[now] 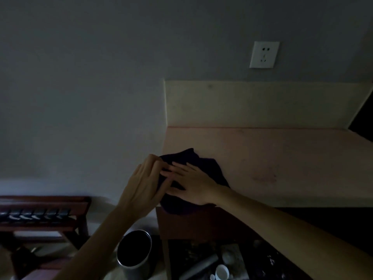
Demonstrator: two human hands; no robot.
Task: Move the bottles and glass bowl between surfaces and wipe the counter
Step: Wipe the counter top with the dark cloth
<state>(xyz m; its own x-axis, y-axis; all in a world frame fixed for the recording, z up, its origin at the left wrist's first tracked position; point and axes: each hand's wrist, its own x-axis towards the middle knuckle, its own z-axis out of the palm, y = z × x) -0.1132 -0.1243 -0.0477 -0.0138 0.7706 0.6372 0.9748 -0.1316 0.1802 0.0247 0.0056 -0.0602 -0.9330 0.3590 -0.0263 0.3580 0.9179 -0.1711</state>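
A dark cloth (pixel 210 168) lies bunched at the near left corner of the pale counter (pixel 282 162), hanging a little over its front edge. My left hand (pixel 143 184) pinches the cloth's left side with its fingertips. My right hand (pixel 191 184) lies flat on top of the cloth, fingers spread and pointing left. No bottles or glass bowl stand on the counter. Below the counter's front, dim items lie in the dark, among them a cylindrical bottle-like shape (pixel 199 266) and a small white cup (pixel 222 272).
A pale backsplash (pixel 262 106) rises behind the counter, with a white wall socket (pixel 264 54) above it. A metal bin (pixel 134 251) stands on the floor lower left. A dark wooden rack (pixel 42 215) stands at the left.
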